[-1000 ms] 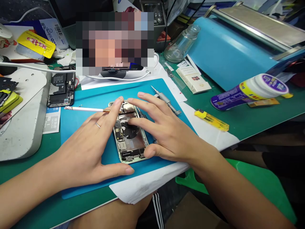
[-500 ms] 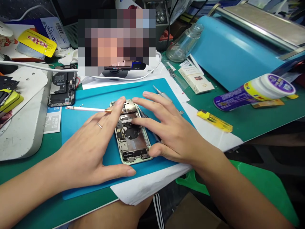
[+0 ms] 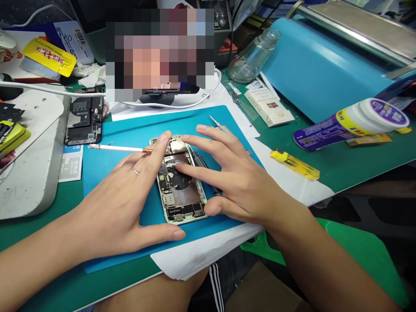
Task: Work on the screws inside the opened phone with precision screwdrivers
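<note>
An opened phone housing (image 3: 185, 197) with bare circuit parts lies on the blue mat (image 3: 130, 130). My left hand (image 3: 117, 206) rests along its left side, fingers stretched close together and thumb apart near the lower edge. A cigarette (image 3: 121, 148) with an ash tip is held between those fingers. My right hand (image 3: 240, 182) is spread over the right side. One of its fingertips touches the round black patch (image 3: 180, 178) inside the housing, another is at the top edge, and the thumb is by the lower right edge. A screwdriver (image 3: 199, 159) lies partly hidden beneath this hand.
Another phone part (image 3: 83, 115) lies at the left beside a white machine base (image 3: 29, 186). To the right are a yellow cutter (image 3: 294, 164), a purple tub (image 3: 325, 132), a cigarette pack (image 3: 269, 107) and a glass jar (image 3: 248, 60). A white cable (image 3: 156, 105) crosses behind the mat.
One right fingertip has slid slightly left across the black patch, and the right hand has shifted a little. My left hand and the housing stay in place.
</note>
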Demonstrator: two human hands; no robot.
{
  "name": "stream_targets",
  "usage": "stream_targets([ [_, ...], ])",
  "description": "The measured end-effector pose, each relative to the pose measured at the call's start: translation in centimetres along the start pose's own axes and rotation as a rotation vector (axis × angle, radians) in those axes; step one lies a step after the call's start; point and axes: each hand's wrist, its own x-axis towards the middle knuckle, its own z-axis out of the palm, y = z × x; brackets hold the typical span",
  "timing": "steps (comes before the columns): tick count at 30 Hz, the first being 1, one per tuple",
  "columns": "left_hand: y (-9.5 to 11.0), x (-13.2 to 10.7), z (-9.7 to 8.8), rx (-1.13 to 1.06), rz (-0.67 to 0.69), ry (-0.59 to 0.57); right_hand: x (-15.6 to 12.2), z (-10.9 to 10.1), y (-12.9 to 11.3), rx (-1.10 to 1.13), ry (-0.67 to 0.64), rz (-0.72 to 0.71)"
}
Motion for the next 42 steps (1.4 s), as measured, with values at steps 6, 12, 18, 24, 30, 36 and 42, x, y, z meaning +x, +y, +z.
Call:
stream_targets([
  [6,0.27,0.01,-0.14,0.031,-0.002,-0.003,0.06,-0.1,-0.02,-0.022,-0.02,-0.026],
  [12,0.54,-0.03,-0.44,0.062,-0.033,-0.025,0.12,-0.09,0.04,-0.018,-0.045,-0.045],
  [18,0.62,-0.12,-0.6,0.077,-0.036,-0.03,0.16,-0.02,-0.01,-0.017,-0.046,-0.033],
  [24,0.6,-0.12,-0.44,0.082,-0.041,-0.036,0.19,0.04,0.04,-0.014,-0.062,-0.029],
  [30,0.49,-0.27,-0.2,0.075,-0.041,-0.006,0.3,0.06,0.01,-0.004,-0.072,-0.021],
  [36,0.72,-0.33,-0.37,0.096,-0.051,-0.026,0.68,0.28,-0.09,0.007,-0.111,-0.009],
  [42,0.7,-0.31,-0.42,0.086,-0.056,-0.03,0.67,0.31,-0.09,0.015,-0.133,0.016],
])
